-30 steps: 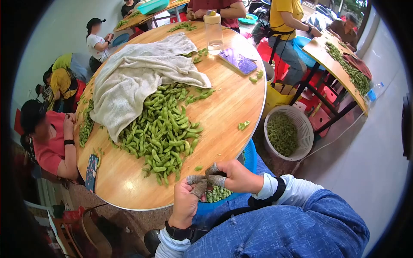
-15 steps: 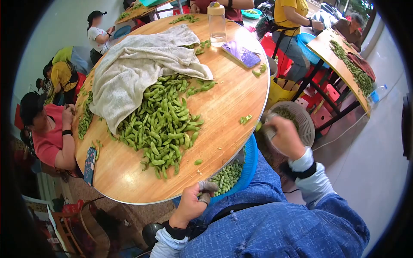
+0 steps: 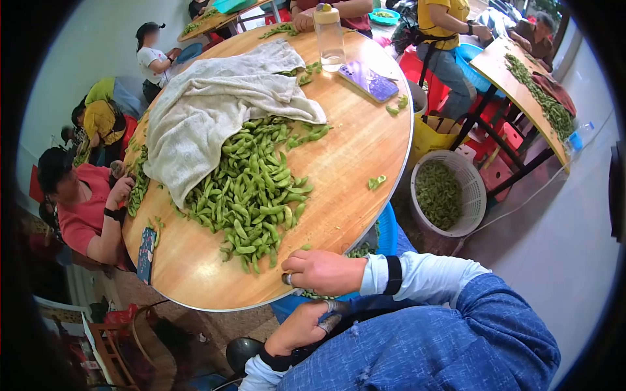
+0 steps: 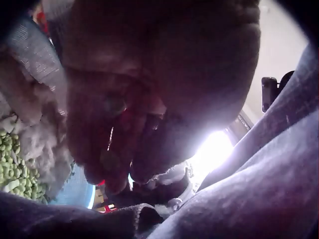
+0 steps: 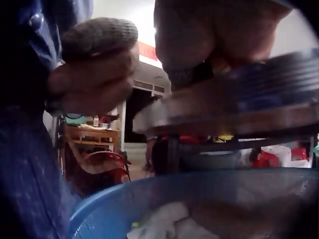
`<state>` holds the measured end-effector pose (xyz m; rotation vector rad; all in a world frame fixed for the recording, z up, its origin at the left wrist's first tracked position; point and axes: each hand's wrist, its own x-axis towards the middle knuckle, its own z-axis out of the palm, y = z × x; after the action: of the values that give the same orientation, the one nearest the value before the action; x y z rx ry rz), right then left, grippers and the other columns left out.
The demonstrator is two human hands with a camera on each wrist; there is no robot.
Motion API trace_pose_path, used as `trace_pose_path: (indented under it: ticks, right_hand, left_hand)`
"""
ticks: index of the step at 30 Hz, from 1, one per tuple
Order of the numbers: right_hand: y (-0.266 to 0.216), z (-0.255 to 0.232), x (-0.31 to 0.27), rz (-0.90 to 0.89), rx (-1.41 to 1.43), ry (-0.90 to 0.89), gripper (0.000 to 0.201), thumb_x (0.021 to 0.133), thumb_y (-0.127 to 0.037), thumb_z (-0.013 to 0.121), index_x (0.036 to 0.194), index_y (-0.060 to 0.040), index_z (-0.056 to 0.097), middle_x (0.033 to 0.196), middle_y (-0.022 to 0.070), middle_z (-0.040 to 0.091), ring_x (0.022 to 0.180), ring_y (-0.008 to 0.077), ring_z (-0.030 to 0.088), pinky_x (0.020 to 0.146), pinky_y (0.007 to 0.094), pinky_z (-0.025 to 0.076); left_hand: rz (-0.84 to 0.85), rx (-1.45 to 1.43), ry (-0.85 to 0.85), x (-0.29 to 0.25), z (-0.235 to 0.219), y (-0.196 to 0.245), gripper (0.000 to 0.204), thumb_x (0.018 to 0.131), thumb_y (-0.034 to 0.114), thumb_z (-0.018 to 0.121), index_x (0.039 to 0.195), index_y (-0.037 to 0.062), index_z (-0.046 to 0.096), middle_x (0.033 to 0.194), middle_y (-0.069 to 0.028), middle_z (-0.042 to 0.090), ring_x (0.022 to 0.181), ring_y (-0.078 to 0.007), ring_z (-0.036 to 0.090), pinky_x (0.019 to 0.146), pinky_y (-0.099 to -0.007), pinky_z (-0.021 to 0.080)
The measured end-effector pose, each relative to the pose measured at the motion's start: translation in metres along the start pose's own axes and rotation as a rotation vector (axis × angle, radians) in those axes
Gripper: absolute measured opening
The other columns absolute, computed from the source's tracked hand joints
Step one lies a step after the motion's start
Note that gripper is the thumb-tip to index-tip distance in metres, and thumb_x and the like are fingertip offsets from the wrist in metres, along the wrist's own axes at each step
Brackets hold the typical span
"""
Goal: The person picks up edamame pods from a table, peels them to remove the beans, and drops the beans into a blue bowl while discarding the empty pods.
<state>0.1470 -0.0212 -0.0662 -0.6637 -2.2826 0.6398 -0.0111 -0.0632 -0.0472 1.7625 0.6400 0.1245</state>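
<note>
Currently, under the near rim of a round, pale wooden surface (image 3: pixel 355 150), close to the lap: a bright blue plastic basket (image 3: pixel 389 229), with small, rounded, pale green shelled beans (image 4: pixel 17 172) inside. On the floor to the right, a round white plastic basket with slotted walls (image 3: pixel 475 208), holding a loose mass of duller green pods (image 3: pixel 438 195).

On the surface, a broad heap of plump, curved, bright green pods (image 3: pixel 251 195), overlapping and partly under a rumpled, off-white cloth (image 3: pixel 208 111) with soft, thick folds. Beyond the heap, a tall clear bottle with a yellow lid (image 3: pixel 331 49); just beside it, a flat, glossy purple phone (image 3: pixel 369 82).

Over the near rim, just below the heap, the right hand (image 3: pixel 323 270), back upward, fingers bent toward the wood, with 1 small green pod (image 3: pixel 306 247) near the knuckles. Fingertips mostly hidden or blurred; cannot tell how wide apart, or whether gripping anything. Lower, beside the blue basket and in front of a blue woven garment (image 3: pixel 417 339), the left hand (image 3: pixel 301 328), fingers bent inward, with a grey ribbed cover (image 5: pixel 102 37) on 1 digit; too dark in the left wrist view, cannot tell whether holding anything.
</note>
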Motion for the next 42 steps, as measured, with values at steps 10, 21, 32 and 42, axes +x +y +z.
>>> trace_pose_path:
  ticks: [10,21,32,42]
  right_hand:
    - [0.080,-0.133,-0.103,0.606,-0.545,0.614,0.011,0.071,-0.002,0.057,0.082,0.0009,0.058,0.083,0.0153,0.054,0.079,0.0313,0.053,0.068,0.0360,0.044]
    - [0.004,-0.085,-0.076,0.774,0.456,0.665,0.016,0.081,-0.005,0.057,0.094,0.0028,0.059,0.084,0.0077,0.063,0.072,0.0122,0.059,0.065,0.0244,0.048]
    - [-0.008,-0.055,-0.027,0.795,1.145,0.372,0.018,0.084,-0.013,0.056,0.096,0.0002,0.058,0.084,0.0008,0.059,0.077,0.0070,0.052,0.069,0.0218,0.042]
    - [-0.019,-0.060,-0.031,0.827,1.140,0.298,0.015,0.084,-0.015,0.055,0.091,-0.0024,0.059,0.078,-0.0014,0.058,0.068,0.0050,0.049,0.060,0.0199,0.040]
  left_hand:
    - [-0.103,-0.037,0.524,0.030,-0.035,0.020,0.018,0.077,0.005,0.060,0.094,-0.0015,0.058,0.081,-0.0106,0.061,0.073,-0.0154,0.057,0.065,-0.0267,0.045]
    - [-0.003,0.658,0.848,0.088,-0.077,-0.014,0.027,0.069,-0.002,0.060,0.096,-0.0004,0.054,0.073,-0.0039,0.055,0.055,-0.0108,0.044,0.053,-0.0228,0.039]
    - [0.117,-0.511,0.574,0.051,-0.042,0.021,0.052,0.073,-0.001,0.064,0.117,0.0003,0.036,0.092,-0.0060,0.053,0.084,-0.0114,0.052,0.075,-0.0235,0.043]
    - [-0.091,-0.675,0.422,0.040,-0.031,0.013,0.029,0.077,0.000,0.060,0.104,-0.0018,0.049,0.097,-0.0072,0.057,0.088,-0.0126,0.055,0.077,-0.0246,0.046]
